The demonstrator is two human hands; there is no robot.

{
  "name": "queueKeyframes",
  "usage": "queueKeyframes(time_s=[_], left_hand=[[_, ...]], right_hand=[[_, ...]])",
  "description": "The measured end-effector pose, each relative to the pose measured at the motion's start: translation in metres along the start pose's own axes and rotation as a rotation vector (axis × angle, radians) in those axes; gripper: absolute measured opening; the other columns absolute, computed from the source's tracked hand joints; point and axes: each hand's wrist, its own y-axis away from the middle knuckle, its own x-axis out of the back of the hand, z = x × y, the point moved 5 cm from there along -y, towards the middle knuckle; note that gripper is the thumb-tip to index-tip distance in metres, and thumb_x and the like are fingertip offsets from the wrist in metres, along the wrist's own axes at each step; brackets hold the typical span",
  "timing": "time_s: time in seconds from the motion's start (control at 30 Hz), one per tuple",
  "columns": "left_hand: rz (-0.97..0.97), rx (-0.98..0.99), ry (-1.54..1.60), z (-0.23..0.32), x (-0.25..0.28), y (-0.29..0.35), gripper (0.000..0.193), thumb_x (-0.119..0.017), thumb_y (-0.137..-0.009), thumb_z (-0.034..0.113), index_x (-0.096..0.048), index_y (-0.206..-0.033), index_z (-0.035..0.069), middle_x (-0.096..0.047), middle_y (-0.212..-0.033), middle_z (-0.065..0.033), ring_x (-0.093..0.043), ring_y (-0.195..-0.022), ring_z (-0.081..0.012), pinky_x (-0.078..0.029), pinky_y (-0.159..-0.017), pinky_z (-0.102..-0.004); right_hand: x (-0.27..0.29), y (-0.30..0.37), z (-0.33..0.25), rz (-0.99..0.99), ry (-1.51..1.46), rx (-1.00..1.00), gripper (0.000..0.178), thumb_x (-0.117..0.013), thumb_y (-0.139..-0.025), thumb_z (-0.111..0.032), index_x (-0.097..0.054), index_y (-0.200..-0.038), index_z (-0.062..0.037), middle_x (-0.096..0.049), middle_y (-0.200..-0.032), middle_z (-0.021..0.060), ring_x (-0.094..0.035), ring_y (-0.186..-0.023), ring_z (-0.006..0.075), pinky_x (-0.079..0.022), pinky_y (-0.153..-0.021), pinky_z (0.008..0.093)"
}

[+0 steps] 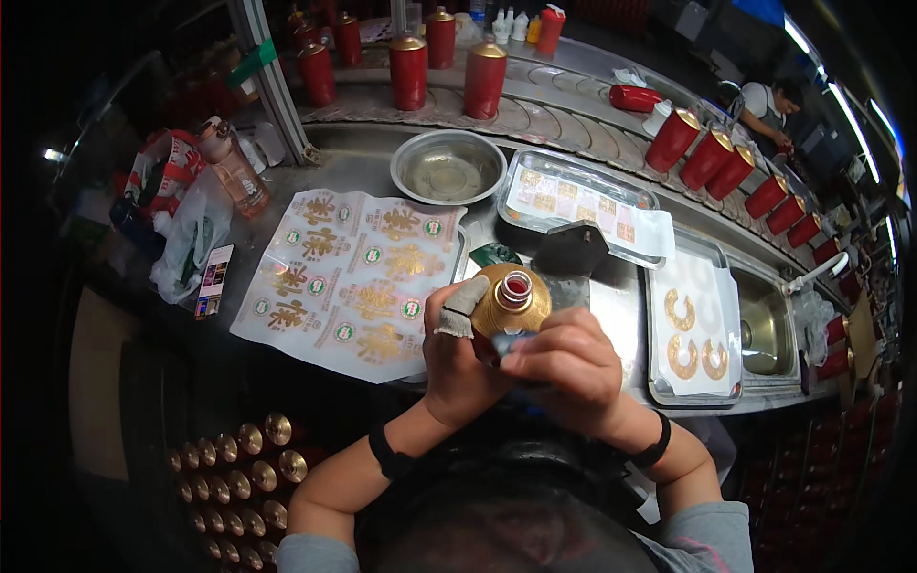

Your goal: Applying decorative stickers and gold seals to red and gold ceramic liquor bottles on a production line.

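Observation:
A red bottle with a gold shoulder and an open red mouth (512,298) stands upright in front of me. My left hand (457,355) wraps its left side, with a grey fabric cot on the thumb pressed against the gold shoulder. My right hand (570,368) grips the bottle's front just below the shoulder, fingers curled over a small bluish piece. The bottle's lower body is hidden behind both hands.
White sheets of gold and green labels (349,277) lie to the left. A steel bowl (448,167) sits behind them. Trays hold small labels (583,202) and gold curved stickers (693,334). Red bottles (485,78) line a conveyor; a person (772,107) works far right. Gold-capped bottles (239,477) fill a crate below left.

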Motion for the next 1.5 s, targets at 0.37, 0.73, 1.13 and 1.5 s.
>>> queueKeyframes(time_s=[0.37, 0.73, 1.13, 1.5], left_hand=[[0.060, 0.036, 0.074, -0.013, -0.004, 0.008, 0.082, -0.087, -0.068, 0.029, -0.043, -0.134, 0.005, -0.044, -0.122, -0.0156, -0.047, -0.113, -0.0343, -0.042, -0.095, -0.0444], [-0.041, 0.047, 0.069, -0.019, -0.004, 0.000, 0.090, -0.096, -0.058, 0.026, -0.046, -0.131, 0.006, -0.045, -0.122, -0.0150, -0.049, -0.113, -0.0339, -0.043, -0.097, -0.0432], [-0.382, 0.179, 0.246, -0.039, 0.011, -0.011, 0.092, -0.095, -0.057, 0.029, -0.048, -0.132, 0.002, -0.052, -0.122, -0.0165, -0.053, -0.114, -0.0336, -0.044, -0.100, -0.0425], [-0.523, 0.261, 0.472, -0.057, 0.006, 0.007, 0.103, -0.094, -0.065, 0.026, -0.032, -0.144, 0.002, -0.045, -0.137, -0.0139, -0.050, -0.127, -0.0285, -0.041, -0.110, -0.0396]], right_hand=[[-0.007, 0.004, 0.001, 0.050, -0.075, -0.046, 0.025, -0.080, -0.069, 0.000, -0.069, -0.091, -0.0071, -0.066, -0.084, 0.0058, -0.062, -0.074, 0.0251, -0.050, -0.068, 0.0347], [0.001, 0.026, 0.028, 0.151, -0.010, -0.120, 0.028, -0.081, -0.067, 0.002, -0.069, -0.091, -0.0066, -0.067, -0.087, 0.0071, -0.062, -0.073, 0.0249, -0.048, -0.065, 0.0341], [-0.012, 0.015, 0.128, 0.061, -0.405, -0.901, 0.023, -0.081, -0.080, -0.018, -0.070, -0.092, -0.0020, -0.068, -0.086, 0.0027, -0.063, -0.080, 0.0085, -0.050, -0.073, 0.0243], [-0.037, -0.037, 0.124, -0.337, -0.740, -0.678, 0.028, -0.083, -0.081, -0.017, -0.070, -0.100, -0.0004, -0.067, -0.088, 0.0020, -0.062, -0.089, 0.0085, -0.049, -0.080, 0.0261]])
